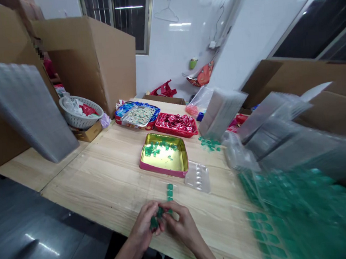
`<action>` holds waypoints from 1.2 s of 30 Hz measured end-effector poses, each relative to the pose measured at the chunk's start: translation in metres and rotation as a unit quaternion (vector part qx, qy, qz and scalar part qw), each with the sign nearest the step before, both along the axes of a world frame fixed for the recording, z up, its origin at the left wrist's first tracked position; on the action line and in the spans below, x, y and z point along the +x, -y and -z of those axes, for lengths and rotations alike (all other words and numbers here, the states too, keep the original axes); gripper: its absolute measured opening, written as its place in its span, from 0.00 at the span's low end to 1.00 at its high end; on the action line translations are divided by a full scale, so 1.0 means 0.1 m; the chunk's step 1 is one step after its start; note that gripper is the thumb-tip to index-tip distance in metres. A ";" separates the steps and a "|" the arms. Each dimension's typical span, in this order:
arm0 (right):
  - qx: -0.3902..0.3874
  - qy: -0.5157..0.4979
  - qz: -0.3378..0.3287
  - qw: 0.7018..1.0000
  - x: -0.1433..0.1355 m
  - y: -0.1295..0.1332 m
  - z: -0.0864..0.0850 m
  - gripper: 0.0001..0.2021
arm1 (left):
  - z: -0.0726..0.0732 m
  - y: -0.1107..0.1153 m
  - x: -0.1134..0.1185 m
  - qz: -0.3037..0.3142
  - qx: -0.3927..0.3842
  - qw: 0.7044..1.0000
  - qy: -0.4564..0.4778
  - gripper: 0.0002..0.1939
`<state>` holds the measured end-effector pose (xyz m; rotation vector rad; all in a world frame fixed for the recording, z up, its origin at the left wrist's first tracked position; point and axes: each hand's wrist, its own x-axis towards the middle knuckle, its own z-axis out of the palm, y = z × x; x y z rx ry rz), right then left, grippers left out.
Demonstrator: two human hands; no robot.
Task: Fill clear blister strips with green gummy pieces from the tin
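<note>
My left hand (145, 224) is curled around several small green pieces (154, 222) near the table's front edge. Beside it, my right hand (180, 220) has its fingertips on a green piece (160, 211) between the two hands. Just beyond my fingers, a short column of green pieces (170, 193) sits in a clear plastic tray, partly covered by my right hand. Farther back stands a gold-lined tin (164, 172) with loose green pieces (153, 149) inside. A clear moulded tray (198, 177) lies against the tin's right side.
Behind the tin are a red basket (177, 134) of red packets and a metal tray (139, 116) of small packets. Stacks of clear trays (219, 112) stand to the right, near many filled green trays (311, 210). A white basket (82, 120) is at the left.
</note>
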<state>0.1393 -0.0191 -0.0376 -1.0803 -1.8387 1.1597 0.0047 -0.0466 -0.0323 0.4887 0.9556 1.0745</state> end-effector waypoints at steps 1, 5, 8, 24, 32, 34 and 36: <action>-0.025 -0.025 0.001 0.999 0.01 -0.01 0.01 0.09 | 0.01 0.00 -0.03 0.003 0.012 1.000 -0.003 0.17; -0.105 -0.104 0.012 0.989 0.06 -0.03 0.04 0.08 | 0.09 -0.02 -0.10 -0.004 0.025 1.000 0.017 0.15; -0.160 -0.156 0.016 0.975 0.04 -0.03 0.04 0.10 | 0.11 -0.01 -0.08 -0.017 0.024 0.998 0.048 0.14; 0.039 0.012 0.008 0.999 -0.50 -0.75 0.05 0.09 | 0.09 -0.12 -0.32 -0.167 -0.011 0.985 -0.042 0.18; 0.186 0.284 -0.062 0.939 -0.88 -1.22 0.15 0.08 | 0.23 -0.17 -0.46 -0.221 -0.056 0.974 0.013 0.19; 0.188 0.299 -0.077 0.932 -0.91 -1.21 0.15 0.08 | 0.25 -0.17 -0.47 -0.217 -0.059 0.974 0.031 0.17; 0.187 0.308 -0.086 0.929 -0.91 -1.19 0.12 0.09 | 0.25 -0.17 -0.49 -0.208 -0.073 0.973 0.068 0.16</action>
